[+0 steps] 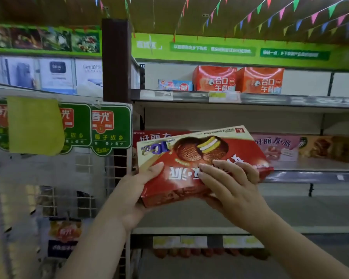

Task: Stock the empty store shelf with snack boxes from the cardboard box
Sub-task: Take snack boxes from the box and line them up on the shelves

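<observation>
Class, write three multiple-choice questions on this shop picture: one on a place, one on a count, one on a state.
1. Where do the orange cartons stand?
A top shelf
B floor
C wire rack

2. How many orange cartons stand there?
A two
B four
C six

3. How is the red rectangular snack box held?
A left hand alone
B both hands
C lying on the shelf

Answers: 1 A, they stand on the shelf under the green banner. 2 A, two stand side by side. 3 B, left hand and right hand both grip it.
</observation>
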The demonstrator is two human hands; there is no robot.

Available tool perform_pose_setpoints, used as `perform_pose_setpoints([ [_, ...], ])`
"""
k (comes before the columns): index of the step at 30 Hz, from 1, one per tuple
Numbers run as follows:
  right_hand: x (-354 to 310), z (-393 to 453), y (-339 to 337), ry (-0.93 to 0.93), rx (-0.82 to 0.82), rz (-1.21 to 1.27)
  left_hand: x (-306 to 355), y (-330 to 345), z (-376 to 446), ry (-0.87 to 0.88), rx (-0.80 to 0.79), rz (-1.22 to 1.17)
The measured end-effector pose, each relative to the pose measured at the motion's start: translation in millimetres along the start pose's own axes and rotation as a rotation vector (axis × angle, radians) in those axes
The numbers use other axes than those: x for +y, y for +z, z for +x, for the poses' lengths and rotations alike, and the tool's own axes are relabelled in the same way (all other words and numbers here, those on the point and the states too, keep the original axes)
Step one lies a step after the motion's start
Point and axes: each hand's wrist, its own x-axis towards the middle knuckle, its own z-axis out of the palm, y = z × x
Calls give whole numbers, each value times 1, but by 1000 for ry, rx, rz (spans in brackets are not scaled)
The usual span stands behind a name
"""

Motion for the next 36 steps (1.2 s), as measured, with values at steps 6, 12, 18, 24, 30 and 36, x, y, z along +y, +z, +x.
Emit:
perform_pose_setpoints([
  [6, 24, 18, -28, 1214, -143, 817, 0, -14, 8, 230, 75, -15],
  [12, 17, 17, -31, 1584, -92, 1490, -1, -22, 13, 281, 27, 44],
  [18, 44, 41, -44, 1503, -126, 1508, 14, -18, -2, 136, 20, 266],
  [24, 55, 104, -58, 879, -598, 893, 38, 18, -23, 559, 309, 1417],
  [30, 28, 135, -32, 411, -713, 558, 53, 33, 2, 636, 172, 1573],
  [36, 27, 134, -34, 318, -726, 625, 55, 27, 11, 485, 67, 1465],
])
